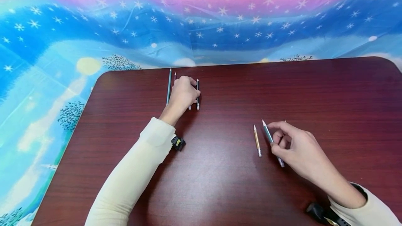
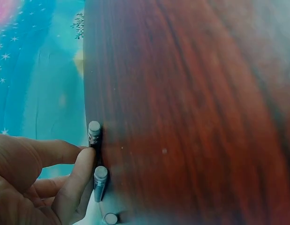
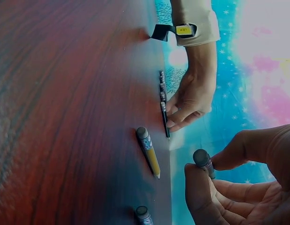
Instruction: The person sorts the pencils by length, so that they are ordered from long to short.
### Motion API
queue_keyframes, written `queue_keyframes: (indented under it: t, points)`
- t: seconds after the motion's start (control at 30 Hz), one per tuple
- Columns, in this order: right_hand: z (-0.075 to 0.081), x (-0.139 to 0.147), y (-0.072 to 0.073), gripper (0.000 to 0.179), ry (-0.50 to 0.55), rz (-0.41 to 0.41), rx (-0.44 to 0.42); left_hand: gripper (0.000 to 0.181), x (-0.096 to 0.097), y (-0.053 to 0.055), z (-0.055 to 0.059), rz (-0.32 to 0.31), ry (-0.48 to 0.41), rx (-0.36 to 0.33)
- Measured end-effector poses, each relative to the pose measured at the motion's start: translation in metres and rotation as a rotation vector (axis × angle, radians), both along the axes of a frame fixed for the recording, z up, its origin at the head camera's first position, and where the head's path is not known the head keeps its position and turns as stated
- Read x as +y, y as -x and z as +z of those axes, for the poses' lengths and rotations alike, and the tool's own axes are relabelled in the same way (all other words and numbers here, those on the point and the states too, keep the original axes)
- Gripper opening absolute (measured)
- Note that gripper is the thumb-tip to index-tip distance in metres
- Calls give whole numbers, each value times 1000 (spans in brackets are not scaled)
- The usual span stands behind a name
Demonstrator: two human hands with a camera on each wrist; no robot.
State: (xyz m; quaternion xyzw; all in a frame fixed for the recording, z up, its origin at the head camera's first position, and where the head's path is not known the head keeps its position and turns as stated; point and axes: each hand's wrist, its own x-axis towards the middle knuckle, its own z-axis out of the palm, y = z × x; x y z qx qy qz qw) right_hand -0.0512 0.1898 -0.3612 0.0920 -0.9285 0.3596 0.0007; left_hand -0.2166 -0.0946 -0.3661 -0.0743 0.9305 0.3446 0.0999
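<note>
At the far left of the table, my left hand [image 1: 183,91] pinches a black pencil [image 1: 198,95] between thumb and finger; the pencil lies along the tabletop. Beside it are a blue-green pencil [image 1: 169,86], a pencil with a dark reddish tip [image 1: 175,76] and another whose eraser end [image 1: 190,107] shows, partly covered by that hand. On the right, my right hand [image 1: 298,145] holds a teal pencil [image 1: 268,132] between thumb and fingers, raised off the table in the right wrist view. A yellow pencil [image 1: 257,141] lies just left of it.
Another pencil's eraser end [image 3: 143,213] shows in the right wrist view, mostly out of frame. The dark red-brown wooden table [image 1: 220,184] ends at a back edge, where a snowflake-patterned cloth [image 1: 204,20] hangs. A black strap [image 1: 178,143] sits at the left cuff.
</note>
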Motion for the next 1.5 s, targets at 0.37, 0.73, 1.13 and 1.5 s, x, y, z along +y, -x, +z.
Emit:
queue_keyframes:
  t: [0.37,0.73,1.13,1.5]
  points:
    - [1,1,0,40,-1,1,3,32,0,-5,0,-14,35,7]
    - [2,0,0,40,3,3,7,33,-2,-7,1,-10,16,-7]
    - [1,1,0,40,-8,-2,-15,31,-2,-7,1,11,-1,-8]
    - [1,1,0,40,-7,-5,-13,32,-2,-7,1,11,-10,-2]
